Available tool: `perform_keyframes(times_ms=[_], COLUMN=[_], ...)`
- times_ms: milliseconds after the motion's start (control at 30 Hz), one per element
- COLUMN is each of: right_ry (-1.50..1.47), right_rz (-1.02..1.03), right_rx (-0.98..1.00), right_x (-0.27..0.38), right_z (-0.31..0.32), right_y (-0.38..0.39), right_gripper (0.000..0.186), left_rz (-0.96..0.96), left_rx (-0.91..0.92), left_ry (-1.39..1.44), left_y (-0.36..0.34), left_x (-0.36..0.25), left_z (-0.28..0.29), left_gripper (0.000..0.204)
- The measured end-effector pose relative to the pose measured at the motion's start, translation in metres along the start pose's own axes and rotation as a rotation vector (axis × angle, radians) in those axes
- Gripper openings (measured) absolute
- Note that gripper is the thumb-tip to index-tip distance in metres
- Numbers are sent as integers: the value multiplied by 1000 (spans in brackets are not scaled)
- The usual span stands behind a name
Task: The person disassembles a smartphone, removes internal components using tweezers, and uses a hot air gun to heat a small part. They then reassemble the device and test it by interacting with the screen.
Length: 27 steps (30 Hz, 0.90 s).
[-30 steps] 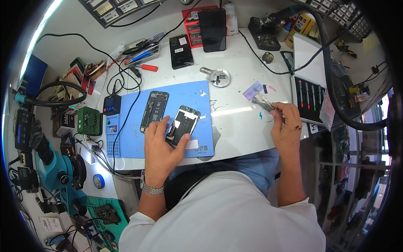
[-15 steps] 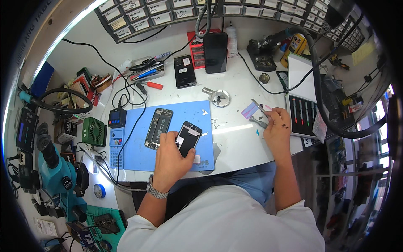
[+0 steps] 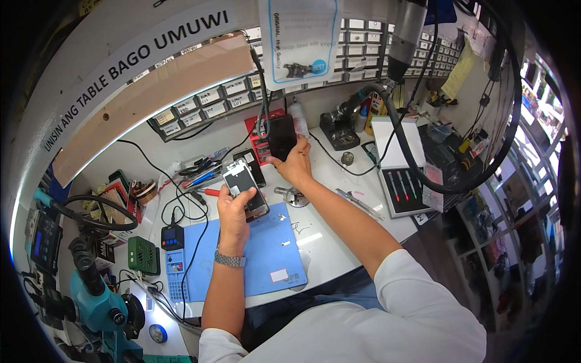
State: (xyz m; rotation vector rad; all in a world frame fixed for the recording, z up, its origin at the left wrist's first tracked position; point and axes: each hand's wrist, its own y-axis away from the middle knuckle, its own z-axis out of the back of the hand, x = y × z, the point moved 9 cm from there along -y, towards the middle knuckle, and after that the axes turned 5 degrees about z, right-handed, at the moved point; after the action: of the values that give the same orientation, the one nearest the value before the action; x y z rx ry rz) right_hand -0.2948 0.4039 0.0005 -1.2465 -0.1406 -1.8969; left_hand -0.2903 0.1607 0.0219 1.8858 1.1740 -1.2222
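My left hand [image 3: 232,215] is wrapped round a phone display assembly [image 3: 241,181], its dark back bearing whitish patches and its thumb-side edge pressed under my thumb. Whether another phone part sits beneath it I cannot tell. With thumb and fingers on either side of its lower end, my right hand [image 3: 295,162] grips a black phone [image 3: 281,136] that stands upright against a red drawer box [image 3: 259,147]. Another dark phone [image 3: 256,172] lies behind the display assembly, partly covered. Below my left hand spreads a blue mat [image 3: 275,242] with small white scraps on it.
Tweezers [image 3: 361,204] lie on the white desk near a screwdriver case [image 3: 411,209]. A round metal container [image 3: 296,198] is beside my right forearm. A black cable [image 3: 192,254] crosses the mat; a green fan [image 3: 143,255] and teal microscope [image 3: 100,299] stand at left. A thick hose [image 3: 417,172] arches at right.
My left hand has lifted the display assembly off the mat; the opened phone no longer shows there. My right hand has left the tools at right and reached forward to the black phone. The view has tilted up.
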Motion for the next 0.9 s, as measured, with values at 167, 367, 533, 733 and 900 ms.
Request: perform_keyframes(times_ms=[167, 367, 533, 733, 900], right_ry=[57, -15, -310, -513, -754], right_rz=[8, 129, 101, 38, 68], right_rx=[-93, -235, -143, -18, 64], right_x=[-6, -2, 15, 13, 28], right_z=[-17, 17, 44, 44, 40], right_y=[-1, 8, 36, 66, 74], right_gripper=[107, 100, 103, 100, 99], left_rz=[33, 63, 67, 115, 110], left_rx=[90, 128, 155, 166, 204], left_ry=[127, 207, 315, 258, 302], left_y=[-3, 6, 10, 11, 14], left_x=[27, 22, 16, 19, 12], left_z=[14, 7, 4, 3, -8], left_gripper=[44, 51, 46, 59, 66])
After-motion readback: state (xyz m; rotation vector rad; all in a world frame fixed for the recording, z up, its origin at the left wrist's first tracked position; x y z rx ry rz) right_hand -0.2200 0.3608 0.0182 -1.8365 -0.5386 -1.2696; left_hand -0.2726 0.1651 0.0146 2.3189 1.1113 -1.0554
